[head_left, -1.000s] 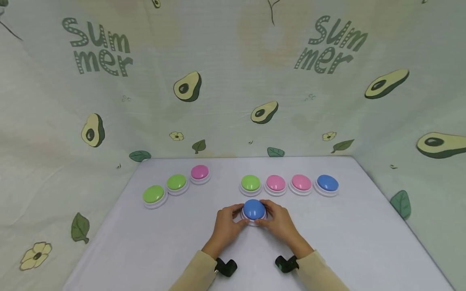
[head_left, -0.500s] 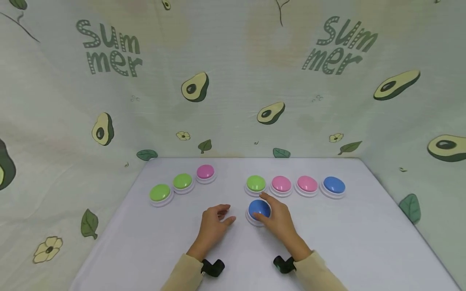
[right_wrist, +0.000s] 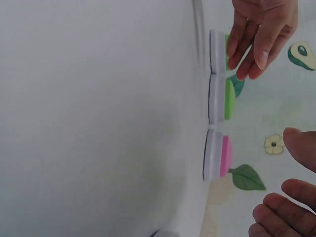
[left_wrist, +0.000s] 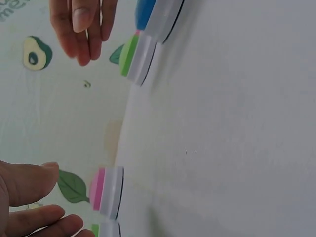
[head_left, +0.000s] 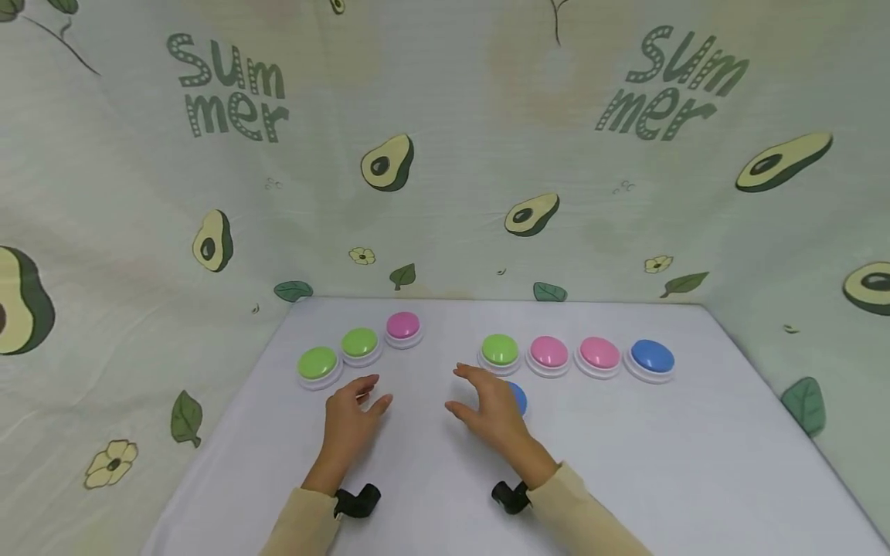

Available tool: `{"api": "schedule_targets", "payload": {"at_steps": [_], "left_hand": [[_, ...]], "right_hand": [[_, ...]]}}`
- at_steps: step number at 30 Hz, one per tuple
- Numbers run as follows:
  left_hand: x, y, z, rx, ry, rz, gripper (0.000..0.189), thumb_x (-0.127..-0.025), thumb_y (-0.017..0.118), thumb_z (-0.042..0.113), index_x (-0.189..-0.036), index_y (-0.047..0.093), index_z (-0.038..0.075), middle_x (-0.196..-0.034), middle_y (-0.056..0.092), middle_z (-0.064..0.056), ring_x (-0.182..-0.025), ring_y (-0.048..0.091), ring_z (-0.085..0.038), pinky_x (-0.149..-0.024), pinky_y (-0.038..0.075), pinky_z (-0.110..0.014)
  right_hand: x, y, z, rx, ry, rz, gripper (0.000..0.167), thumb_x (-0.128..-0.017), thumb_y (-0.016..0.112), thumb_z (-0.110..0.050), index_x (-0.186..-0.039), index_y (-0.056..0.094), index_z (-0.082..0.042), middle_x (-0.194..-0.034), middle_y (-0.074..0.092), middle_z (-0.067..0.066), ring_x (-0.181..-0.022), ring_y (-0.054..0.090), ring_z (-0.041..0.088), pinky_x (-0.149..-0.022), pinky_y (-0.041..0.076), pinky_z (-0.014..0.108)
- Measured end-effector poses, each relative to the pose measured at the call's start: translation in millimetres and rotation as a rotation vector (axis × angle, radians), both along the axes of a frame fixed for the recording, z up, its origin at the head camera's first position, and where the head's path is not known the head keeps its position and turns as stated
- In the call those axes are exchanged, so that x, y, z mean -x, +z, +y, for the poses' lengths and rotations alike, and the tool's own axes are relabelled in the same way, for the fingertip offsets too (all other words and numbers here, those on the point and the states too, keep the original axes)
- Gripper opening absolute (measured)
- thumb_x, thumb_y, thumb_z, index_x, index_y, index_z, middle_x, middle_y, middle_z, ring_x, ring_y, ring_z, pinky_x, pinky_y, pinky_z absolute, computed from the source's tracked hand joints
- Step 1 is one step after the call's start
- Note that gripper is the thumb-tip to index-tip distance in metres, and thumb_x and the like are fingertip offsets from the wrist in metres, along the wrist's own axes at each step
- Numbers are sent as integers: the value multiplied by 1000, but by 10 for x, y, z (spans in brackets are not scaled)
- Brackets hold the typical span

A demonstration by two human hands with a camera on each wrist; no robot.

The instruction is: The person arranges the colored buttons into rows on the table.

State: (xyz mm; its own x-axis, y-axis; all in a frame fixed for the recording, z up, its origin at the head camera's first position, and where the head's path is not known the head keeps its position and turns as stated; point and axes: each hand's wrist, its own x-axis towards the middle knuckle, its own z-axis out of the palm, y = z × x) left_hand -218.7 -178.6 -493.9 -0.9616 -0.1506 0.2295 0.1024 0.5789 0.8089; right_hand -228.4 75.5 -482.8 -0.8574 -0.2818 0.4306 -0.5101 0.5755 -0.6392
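My left hand (head_left: 350,421) hovers with relaxed, parted fingers before the left group of dome buttons, nearest a green button (head_left: 317,362) and a second green button (head_left: 359,342). Nothing is in its grasp. To the right, my right hand (head_left: 497,413) is held off the table, thumb and fingers spread around air. Behind that hand a blue button (head_left: 519,398) on a white base is mostly hidden. In the left wrist view, the blue button (left_wrist: 144,15) stands apart from both hands. A magenta button (right_wrist: 225,155) shows beyond the fingers in the right wrist view.
The back right row holds a green button (head_left: 500,350), a pink button (head_left: 549,352), another pink button (head_left: 599,353) and a blue button (head_left: 653,356). A white table (head_left: 660,463) meets an avocado-printed cloth (head_left: 445,193) behind and at the sides.
Both hands held the near blue button at first. The left let go and moved left, then the right let go and followed leftward. The head view has turned slightly left.
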Motion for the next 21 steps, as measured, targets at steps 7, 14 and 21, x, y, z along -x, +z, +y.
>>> {"api": "schedule_targets", "payload": {"at_steps": [7,14,21], "left_hand": [[92,93,-354,114,113,81,51,-88,84,7,-132,65,-11,-133,65,-31,-128,58,-51,-109,47,-62],[216,115,-635,179,164,111,57,-87,83,5,-135,59,-13,-145,51,-39,-142,36,-58,-119,29,-67],[321,49,-849,156,146,-16,74,-90,79,9,-149,41,-16,-157,32,-42,-149,23,-60,-124,19,-67]], "right_hand": [[64,-13,-302,-23,60,-76,52,-89,84,-16,-135,66,1,-139,67,15,-132,61,35,-111,50,50],[174,-84,-573,-47,145,-195,56,-92,82,-19,-141,63,1,-142,65,16,-136,58,36,-115,47,51],[279,-108,-743,-18,253,-367,65,-94,81,-25,-148,56,1,-151,58,17,-134,59,39,-114,48,49]]}}
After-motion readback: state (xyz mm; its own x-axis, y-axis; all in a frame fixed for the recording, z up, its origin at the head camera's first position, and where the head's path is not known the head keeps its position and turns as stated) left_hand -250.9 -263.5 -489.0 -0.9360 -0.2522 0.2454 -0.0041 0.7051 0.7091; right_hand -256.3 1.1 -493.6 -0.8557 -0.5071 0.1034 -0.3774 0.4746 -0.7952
